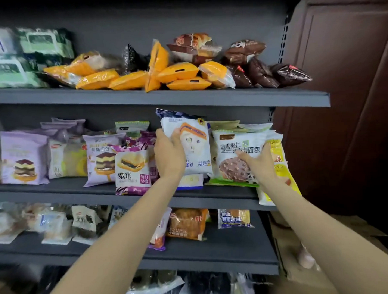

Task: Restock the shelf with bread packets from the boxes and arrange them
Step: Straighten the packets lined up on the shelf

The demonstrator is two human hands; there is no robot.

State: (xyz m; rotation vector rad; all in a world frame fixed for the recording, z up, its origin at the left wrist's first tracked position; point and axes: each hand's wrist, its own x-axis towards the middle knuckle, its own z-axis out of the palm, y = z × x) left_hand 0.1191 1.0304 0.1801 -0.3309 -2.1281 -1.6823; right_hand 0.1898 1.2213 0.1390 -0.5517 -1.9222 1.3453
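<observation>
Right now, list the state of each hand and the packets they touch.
left hand: grips the white and blue packet
white and blue packet: upright, upside down, on middle shelf
right hand: fingers spread on the green-edged packet
green-edged packet: upright, leaning back

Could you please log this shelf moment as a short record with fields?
left hand: grips the white and blue bread packet, held upside down in front of the middle shelf
right hand: fingers spread flat on the white and green nut bread packet
yellow packets: behind the right hand at the shelf's right end
top shelf: orange packets piled in the centre, brown packets to their right
cardboard box: on the floor, lower right
</observation>
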